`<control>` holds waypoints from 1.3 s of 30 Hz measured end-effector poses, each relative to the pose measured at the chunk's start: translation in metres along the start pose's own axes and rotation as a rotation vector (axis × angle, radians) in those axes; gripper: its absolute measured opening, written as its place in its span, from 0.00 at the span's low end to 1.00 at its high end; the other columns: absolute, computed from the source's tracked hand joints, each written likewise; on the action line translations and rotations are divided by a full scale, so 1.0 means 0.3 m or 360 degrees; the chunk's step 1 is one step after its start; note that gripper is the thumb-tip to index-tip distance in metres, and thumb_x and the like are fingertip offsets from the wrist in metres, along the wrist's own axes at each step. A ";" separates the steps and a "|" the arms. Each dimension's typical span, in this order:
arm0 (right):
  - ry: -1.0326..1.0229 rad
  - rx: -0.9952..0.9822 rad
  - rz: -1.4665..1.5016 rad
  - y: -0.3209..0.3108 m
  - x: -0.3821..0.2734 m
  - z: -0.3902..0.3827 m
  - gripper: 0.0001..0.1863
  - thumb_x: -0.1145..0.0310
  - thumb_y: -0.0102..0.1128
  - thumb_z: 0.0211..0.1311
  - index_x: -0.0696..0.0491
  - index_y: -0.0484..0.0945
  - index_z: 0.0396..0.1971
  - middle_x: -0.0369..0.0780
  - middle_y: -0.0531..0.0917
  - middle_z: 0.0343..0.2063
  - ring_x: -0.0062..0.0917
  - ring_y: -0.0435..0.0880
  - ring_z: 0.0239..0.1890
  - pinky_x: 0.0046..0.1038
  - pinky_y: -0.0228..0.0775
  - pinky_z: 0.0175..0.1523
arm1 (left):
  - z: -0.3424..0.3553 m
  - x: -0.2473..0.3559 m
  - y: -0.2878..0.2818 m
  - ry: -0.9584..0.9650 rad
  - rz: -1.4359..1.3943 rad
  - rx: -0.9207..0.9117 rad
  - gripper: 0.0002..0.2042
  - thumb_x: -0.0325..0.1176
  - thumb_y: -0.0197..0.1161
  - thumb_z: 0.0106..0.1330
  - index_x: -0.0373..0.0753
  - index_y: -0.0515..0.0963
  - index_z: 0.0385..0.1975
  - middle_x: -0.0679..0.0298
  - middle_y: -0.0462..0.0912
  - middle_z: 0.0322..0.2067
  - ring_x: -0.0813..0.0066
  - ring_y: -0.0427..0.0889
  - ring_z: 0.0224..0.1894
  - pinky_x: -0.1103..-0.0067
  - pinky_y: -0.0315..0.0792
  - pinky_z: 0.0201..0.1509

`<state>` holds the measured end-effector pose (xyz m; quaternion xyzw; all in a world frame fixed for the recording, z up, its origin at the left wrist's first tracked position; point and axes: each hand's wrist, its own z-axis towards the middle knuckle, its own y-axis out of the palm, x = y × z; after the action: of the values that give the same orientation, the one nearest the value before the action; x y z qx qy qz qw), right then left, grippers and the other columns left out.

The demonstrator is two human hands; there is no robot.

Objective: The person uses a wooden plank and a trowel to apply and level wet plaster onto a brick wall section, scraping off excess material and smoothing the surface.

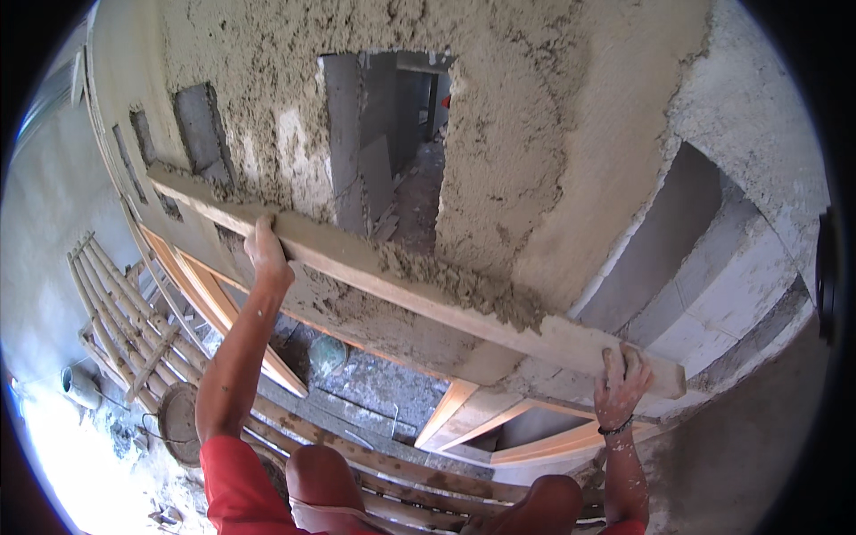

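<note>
A long, straight wooden board point(419, 301) lies slantwise across a freshly plastered wall point(508, 116), with lumps of wet mortar piled along its upper edge. My left hand point(267, 245) grips the board left of middle, fingers wrapped over it. Near the right end, my right hand point(621, 383), specked with grey mortar, has its fingers bent over the board. Behind and above the board are a rectangular opening point(398, 152) into a dim room and small recesses point(201, 134) at the left.
Slatted wooden planks point(401, 490) lie beneath my knees. Wooden frames point(205, 294) sit below the wall. A bamboo ladder-like rack point(116, 312), a round mortar-stained pan point(178, 426) and a bucket point(78, 383) are at lower left. Another opening point(660, 232) is at right.
</note>
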<state>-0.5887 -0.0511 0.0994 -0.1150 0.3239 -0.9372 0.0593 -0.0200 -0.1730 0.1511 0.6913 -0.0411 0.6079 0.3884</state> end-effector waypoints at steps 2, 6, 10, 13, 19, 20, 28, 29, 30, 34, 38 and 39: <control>-0.0070 0.0097 0.0092 -0.002 0.003 0.010 0.26 0.72 0.61 0.48 0.43 0.79 0.52 0.45 0.75 0.51 0.46 0.70 0.55 0.49 0.58 0.56 | -0.008 -0.008 0.010 0.0020 -0.0129 0.0023 0.21 0.41 0.60 0.60 0.28 0.76 0.44 0.54 0.78 0.39 0.65 0.78 0.39 0.69 0.74 0.45; -0.0085 0.0254 -0.0020 -0.092 0.026 0.150 0.28 0.73 0.60 0.46 0.45 0.78 0.53 0.45 0.75 0.52 0.45 0.70 0.55 0.47 0.58 0.56 | 0.027 0.103 0.069 0.0098 -0.0084 0.0006 0.20 0.41 0.59 0.60 0.30 0.76 0.44 0.55 0.78 0.38 0.64 0.78 0.38 0.70 0.74 0.43; -0.0062 0.0230 -0.0123 -0.259 0.049 0.373 0.31 0.72 0.59 0.46 0.46 0.75 0.57 0.44 0.75 0.52 0.41 0.71 0.54 0.44 0.57 0.57 | 0.102 0.337 0.178 0.0231 -0.0066 -0.0126 0.22 0.46 0.61 0.57 0.34 0.75 0.44 0.57 0.76 0.34 0.69 0.78 0.35 0.71 0.72 0.26; -0.0109 0.0374 -0.0175 -0.370 0.064 0.546 0.32 0.73 0.57 0.48 0.47 0.73 0.59 0.44 0.75 0.52 0.43 0.70 0.54 0.45 0.56 0.61 | 0.172 0.541 0.282 0.0289 -0.0153 -0.0231 0.22 0.44 0.58 0.62 0.33 0.70 0.48 0.56 0.76 0.36 0.68 0.79 0.33 0.73 0.77 0.29; -0.0254 0.0681 -0.0284 -0.499 0.131 0.843 0.33 0.75 0.57 0.53 0.46 0.70 0.64 0.45 0.75 0.55 0.43 0.69 0.59 0.42 0.55 0.66 | 0.286 0.881 0.437 0.0334 -0.0257 -0.0428 0.20 0.37 0.49 0.66 0.33 0.67 0.54 0.49 0.71 0.52 0.50 0.77 0.50 0.55 0.80 0.43; -0.0201 0.0684 -0.0322 -0.511 0.144 0.868 0.33 0.75 0.57 0.54 0.46 0.69 0.64 0.45 0.75 0.56 0.42 0.69 0.59 0.42 0.55 0.66 | 0.297 0.915 0.460 0.0352 -0.0244 -0.0386 0.19 0.36 0.48 0.66 0.33 0.68 0.53 0.49 0.72 0.51 0.50 0.79 0.47 0.55 0.81 0.40; -0.0297 0.0650 -0.0396 -0.509 0.166 0.872 0.31 0.71 0.55 0.58 0.48 0.68 0.65 0.41 0.73 0.61 0.43 0.67 0.63 0.43 0.53 0.69 | 0.273 0.901 0.465 0.0253 -0.0383 -0.0339 0.26 0.49 0.58 0.65 0.32 0.69 0.51 0.57 0.78 0.38 0.67 0.82 0.36 0.71 0.80 0.42; -0.0305 0.0621 -0.0377 -0.502 0.165 0.849 0.31 0.71 0.55 0.57 0.48 0.68 0.65 0.41 0.73 0.61 0.43 0.67 0.64 0.43 0.52 0.69 | 0.253 0.875 0.461 0.0252 -0.0394 -0.0312 0.23 0.43 0.55 0.65 0.31 0.67 0.53 0.53 0.77 0.42 0.60 0.82 0.39 0.65 0.81 0.40; -0.0316 0.0588 -0.0359 -0.493 0.165 0.824 0.31 0.71 0.55 0.57 0.49 0.68 0.65 0.42 0.72 0.62 0.43 0.66 0.64 0.43 0.52 0.69 | 0.232 0.842 0.455 0.0248 -0.0406 -0.0282 0.21 0.37 0.51 0.65 0.31 0.64 0.54 0.48 0.76 0.45 0.53 0.82 0.41 0.60 0.82 0.37; -0.0327 0.0442 -0.0200 -0.448 0.180 0.710 0.30 0.70 0.53 0.60 0.50 0.68 0.65 0.45 0.72 0.61 0.43 0.65 0.65 0.46 0.50 0.70 | 0.160 0.714 0.378 0.0142 -0.0424 -0.0263 0.26 0.32 0.53 0.62 0.28 0.53 0.57 0.41 0.70 0.52 0.48 0.81 0.46 0.50 0.82 0.38; -0.0246 0.0249 -0.0245 -0.389 0.215 0.577 0.30 0.69 0.54 0.60 0.49 0.68 0.65 0.47 0.72 0.60 0.45 0.66 0.63 0.47 0.52 0.67 | 0.088 0.570 0.316 0.0042 -0.0386 -0.0150 0.31 0.36 0.55 0.61 0.29 0.44 0.56 0.42 0.69 0.51 0.53 0.78 0.45 0.56 0.79 0.39; -0.0202 0.0217 -0.0274 -0.371 0.223 0.541 0.30 0.68 0.54 0.59 0.49 0.68 0.65 0.47 0.73 0.60 0.46 0.67 0.62 0.48 0.53 0.66 | 0.073 0.546 0.309 0.0032 -0.0343 -0.0099 0.27 0.36 0.56 0.62 0.29 0.51 0.53 0.45 0.71 0.47 0.55 0.80 0.43 0.58 0.80 0.37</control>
<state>-0.6161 -0.0727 0.3043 -0.1973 0.2440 -0.9495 0.0067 -0.0092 -0.1823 0.3399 0.6732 0.0186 0.5680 0.4731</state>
